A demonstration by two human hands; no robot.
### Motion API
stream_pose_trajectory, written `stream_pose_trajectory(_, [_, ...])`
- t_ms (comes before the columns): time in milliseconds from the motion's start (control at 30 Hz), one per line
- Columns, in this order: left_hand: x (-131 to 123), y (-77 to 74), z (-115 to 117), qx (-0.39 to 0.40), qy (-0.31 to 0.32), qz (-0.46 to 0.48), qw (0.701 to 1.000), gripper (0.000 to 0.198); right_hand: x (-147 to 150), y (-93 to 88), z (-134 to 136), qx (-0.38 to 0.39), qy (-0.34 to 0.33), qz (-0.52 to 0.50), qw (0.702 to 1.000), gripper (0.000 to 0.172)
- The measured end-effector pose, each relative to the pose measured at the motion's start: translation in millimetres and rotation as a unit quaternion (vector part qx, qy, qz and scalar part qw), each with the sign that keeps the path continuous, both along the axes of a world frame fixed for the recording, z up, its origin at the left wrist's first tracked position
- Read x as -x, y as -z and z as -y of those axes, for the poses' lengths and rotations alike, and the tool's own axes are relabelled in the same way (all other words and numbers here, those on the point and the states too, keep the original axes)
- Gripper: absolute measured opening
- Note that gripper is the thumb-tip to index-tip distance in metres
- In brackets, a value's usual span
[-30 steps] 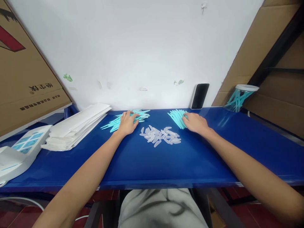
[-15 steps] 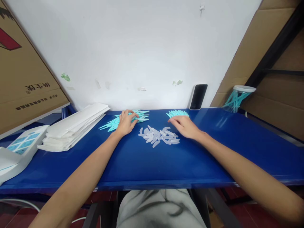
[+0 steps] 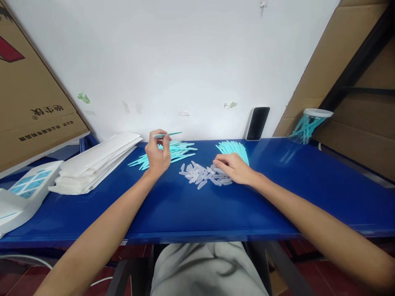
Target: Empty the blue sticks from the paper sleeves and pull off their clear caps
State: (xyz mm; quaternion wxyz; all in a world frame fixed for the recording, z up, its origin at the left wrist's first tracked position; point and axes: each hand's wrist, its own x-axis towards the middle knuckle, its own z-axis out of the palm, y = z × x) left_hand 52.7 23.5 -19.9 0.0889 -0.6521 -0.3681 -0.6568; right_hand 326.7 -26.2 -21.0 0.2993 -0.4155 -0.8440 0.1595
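Note:
My left hand (image 3: 159,154) is raised over the left pile, pinching a slim turquoise stick (image 3: 168,134) with a tapered, pointed end between thumb and fingers. Beneath and behind it, loose turquoise sticks (image 3: 182,150) of the same kind lie in a spread pile. My right hand (image 3: 233,166) rests at the right edge of a heap of small translucent plastic sleeves (image 3: 197,173). Its fingers are curled together over the heap, and I cannot see what lies between them. Just behind that hand, a row of turquoise sticks (image 3: 233,149) lies side by side.
On the left lie a stack of white paper bags (image 3: 95,164) and a white device with blue labels (image 3: 33,185). A black phone (image 3: 258,124) leans on the wall. A clear jar with turquoise sticks (image 3: 308,125) stands at the right. Cardboard (image 3: 37,86) flanks the blue table (image 3: 210,213).
My left hand has lifted from the pile with one turquoise stick in its fingers. The right hand has moved from the stick row down and left onto the translucent sleeves.

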Motion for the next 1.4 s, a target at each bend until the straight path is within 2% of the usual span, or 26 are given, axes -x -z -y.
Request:
stream_pose_trajectory(33, [-4,-1.6,5,0.004,0.014,-0.011,1.0,0.018,0,0.6,0,-0.009,0.018,-0.012,1.0,0.035])
stream_pose_trajectory(100, [-12,-1.4,14,0.007,0.039,-0.092,0.995,0.017,0,3.1,-2,-0.037,0.046,-0.036,0.998,0.032])
stream_pose_trajectory(200, [-26,4.6,21,-0.008,0.072,-0.261,0.963,0.017,0,9.8,-8,-0.073,0.044,-0.056,0.995,0.047])
stream_pose_trajectory(300, [-39,12.0,25,-0.028,0.109,-0.353,0.929,0.018,-2,16.4,-13,-0.097,0.02,-0.029,0.995,0.061])
stream_pose_trajectory(367, [-45,15.5,28,-0.04,0.133,-0.379,0.915,0.019,-3,17.4,-14,-0.121,0.024,-0.001,0.992,0.057])
stream_pose_trajectory(467, [-48,16.4,31,-0.056,0.156,-0.388,0.907,0.022,-7,12.3,-15,-0.151,0.011,0.034,0.988,0.035])
stream_pose_trajectory(500, [-47,15.5,31,-0.061,0.153,-0.386,0.908,0.023,-9,9.3,-15,-0.151,-0.006,0.048,0.987,0.033])
stream_pose_trajectory(567, [-43,12.6,28,-0.06,0.131,-0.382,0.913,0.023,-11,2.7,-14,-0.137,-0.031,0.079,0.987,0.034])
stream_pose_trajectory(633, [-38,9.3,23,-0.032,0.102,-0.396,0.912,0.028,-13,-2.9,-13,-0.115,-0.025,0.111,0.987,0.035])
stream_pose_trajectory(767, [-26,4.6,16,0.05,0.072,-0.461,0.883,0.047,-14,-6.1,-14,-0.069,0.001,0.179,0.981,0.036])
stream_pose_trajectory(833, [-23,2.0,16,0.072,0.075,-0.465,0.879,0.051,-18,-4.4,-18,-0.059,0.009,0.205,0.977,0.036])
stream_pose_trajectory(900, [-20,-1.5,19,0.084,0.078,-0.447,0.887,0.052,-27,-2.2,-25,-0.06,0.045,0.21,0.975,0.036])
stream_pose_trajectory(1000, [-17,-6.7,23,0.102,0.068,-0.422,0.898,0.053,-46,0.1,-38,-0.054,0.177,0.173,0.967,0.041])
stream_pose_trajectory(1100, [-17,-6.7,25,0.13,0.064,-0.44,0.886,0.053,-62,0.7,-48,-0.031,0.278,0.127,0.952,0.048])
stream_pose_trajectory(1267, [-23,2.7,26,0.158,0.073,-0.477,0.861,0.044,-68,0.2,-49,-0.009,0.324,0.173,0.93,0.044])
stream_pose_trajectory(1400, [-25,6.2,22,0.183,0.088,-0.493,0.846,0.046,-62,-2.3,-42,0.001,0.362,0.214,0.907,0.042])
